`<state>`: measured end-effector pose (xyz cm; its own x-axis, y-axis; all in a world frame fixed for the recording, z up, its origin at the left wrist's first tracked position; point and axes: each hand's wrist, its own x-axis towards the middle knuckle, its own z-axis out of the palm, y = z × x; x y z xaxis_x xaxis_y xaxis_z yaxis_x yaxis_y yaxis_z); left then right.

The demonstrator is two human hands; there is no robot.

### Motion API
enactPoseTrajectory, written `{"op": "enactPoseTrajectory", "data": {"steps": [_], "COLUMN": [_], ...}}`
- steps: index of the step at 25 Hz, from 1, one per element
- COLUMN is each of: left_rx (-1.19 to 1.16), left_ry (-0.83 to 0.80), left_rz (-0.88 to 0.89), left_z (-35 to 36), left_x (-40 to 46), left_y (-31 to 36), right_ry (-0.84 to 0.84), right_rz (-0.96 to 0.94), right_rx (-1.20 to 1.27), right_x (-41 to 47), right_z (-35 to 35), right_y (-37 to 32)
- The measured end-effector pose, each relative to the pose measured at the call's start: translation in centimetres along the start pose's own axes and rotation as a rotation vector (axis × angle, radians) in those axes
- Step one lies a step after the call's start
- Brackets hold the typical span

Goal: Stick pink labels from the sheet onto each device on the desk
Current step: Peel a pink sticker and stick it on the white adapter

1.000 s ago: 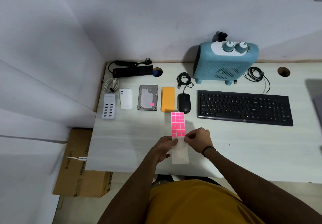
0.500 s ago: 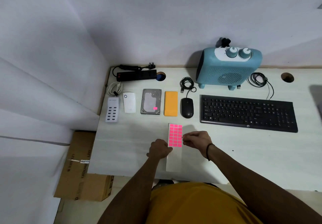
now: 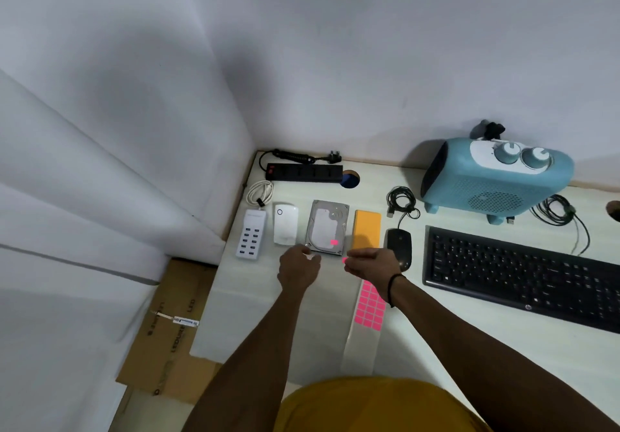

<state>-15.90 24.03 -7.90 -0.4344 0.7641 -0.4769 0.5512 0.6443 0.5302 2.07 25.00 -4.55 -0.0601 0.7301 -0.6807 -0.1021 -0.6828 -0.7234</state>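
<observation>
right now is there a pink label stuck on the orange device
No: the orange device shows a plain top, while the only stuck pink label sits on the hard drive beside it.

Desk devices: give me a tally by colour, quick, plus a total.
White: 2, USB charging hub, small white device
Black: 3, power strip, mouse, keyboard
Silver: 1, hard drive, already bearing a pink label
Orange: 1, orange device
Blue: 1, heater
Total: 8
</observation>
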Motion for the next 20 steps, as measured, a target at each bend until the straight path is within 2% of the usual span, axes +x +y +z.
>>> {"op": "enactPoseTrajectory", "data": {"steps": [2,5,10,14,17,20], "left_rx": [-0.006,-0.002,-0.085,-0.071,-0.197,-0.350], "left_ry": [0.104,0.168,0.081,0.086,0.083,-0.045], "left_rz": [-0.002,-0.060,-0.113,-0.054,-0.047,0.043], "left_z": [-1.9,-3.7,-3.7,-2.7,-2.7,-2.9], "left_x": [2.6,6.3,10.5,11.0,10.5,8.8], "left_y": [0.7,1.9,2.3,2.5,2.9,3.4], "right_ry": [-0.009,-0.009,-0.005,-0.013,-0.009,-0.011], "right_rz": [0.009,0.026,0.081,0.087,0.040,-0.049], "right_rx": [0.018,-0.005,0.041,0.023,-0.046,-0.130], "right_x": [1.3,3.1,5.6,6.0,5.7,4.9], "right_z": [1.3,2.8,3.9,3.8,3.6,3.4], "right_y": [-0.8,-1.5,-2.1,-2.8,-3.6,-5.3]}}
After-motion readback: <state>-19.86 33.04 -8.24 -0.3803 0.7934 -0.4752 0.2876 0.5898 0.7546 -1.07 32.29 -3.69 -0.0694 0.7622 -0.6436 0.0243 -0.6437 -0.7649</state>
